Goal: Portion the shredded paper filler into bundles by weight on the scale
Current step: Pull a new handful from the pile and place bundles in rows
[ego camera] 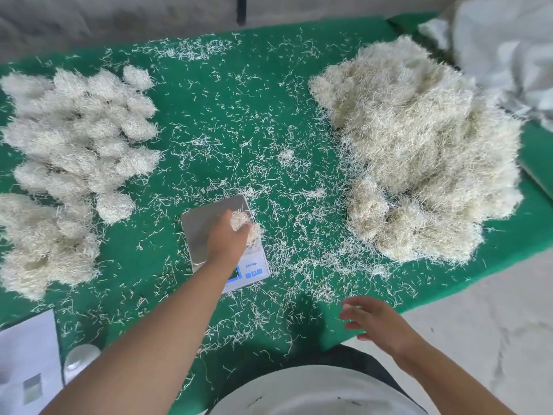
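A small silver scale (pixel 203 223) sits on the green cloth at centre, its blue-lit display toward me. My left hand (pixel 229 238) is over the scale's platform, closed on a small bundle of cream shredded paper (pixel 244 223). My right hand (pixel 374 320) hovers at the table's near edge, fingers apart, holding nothing. A big loose heap of shredded paper (pixel 419 151) lies to the right. Several rounded portioned bundles (pixel 80 139) lie in rows on the left.
Loose shreds are scattered all over the green table cloth (pixel 227 85). A white sack (pixel 508 52) lies at the back right. White paper (pixel 27 360) and a small white round object (pixel 80 357) sit at the near left corner. Pale floor shows to the right.
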The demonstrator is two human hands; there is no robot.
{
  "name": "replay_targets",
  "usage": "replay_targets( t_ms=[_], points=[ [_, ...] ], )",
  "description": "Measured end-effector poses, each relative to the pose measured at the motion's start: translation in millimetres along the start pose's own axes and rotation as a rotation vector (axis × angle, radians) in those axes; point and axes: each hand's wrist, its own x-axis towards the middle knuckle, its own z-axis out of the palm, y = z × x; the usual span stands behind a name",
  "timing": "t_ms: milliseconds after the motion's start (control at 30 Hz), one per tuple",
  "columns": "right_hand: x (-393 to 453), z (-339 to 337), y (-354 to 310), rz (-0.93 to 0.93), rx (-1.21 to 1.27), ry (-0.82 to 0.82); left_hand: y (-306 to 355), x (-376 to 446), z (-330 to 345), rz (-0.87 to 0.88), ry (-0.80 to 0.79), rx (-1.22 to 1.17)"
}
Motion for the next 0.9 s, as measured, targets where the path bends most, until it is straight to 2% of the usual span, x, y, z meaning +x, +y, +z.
replay_targets(
  t_ms=[67, 167, 233, 367, 567, 800, 900],
  points=[
    [-0.9, -2.4, -16.1, -0.057, -0.028, -0.01, 9.7, -12.5, -13.1, -0.122, -0.001, -0.236],
    [-4.7, -1.8, -50.3, -0.191, -0.079, -0.043, 32.5, -42.5, -34.5, -0.313, -0.089, -0.782],
    [-8.7, 2.4, -75.3, -0.32, -0.116, -0.062, 40.5, -65.0, -43.4, -0.321, -0.127, -0.909],
    [-25.2, 17.3, -122.8, -0.616, -0.126, -0.103, 54.0, -112.0, -55.9, -0.28, -0.158, -0.969],
    [-20.3, 38.8, -146.4, -0.895, -0.138, -0.08, 70.0, -146.7, -57.1, -0.24, -0.137, -0.912],
    [13.4, 7.8, -139.0, -0.822, -0.006, -0.011, 90.2, -153.7, -66.7, -0.225, -0.134, -0.849],
    [40.9, -19.2, -133.8, -0.743, 0.095, 0.085, 102.1, -153.9, -67.8, -0.252, -0.121, -0.812]
  ],
)
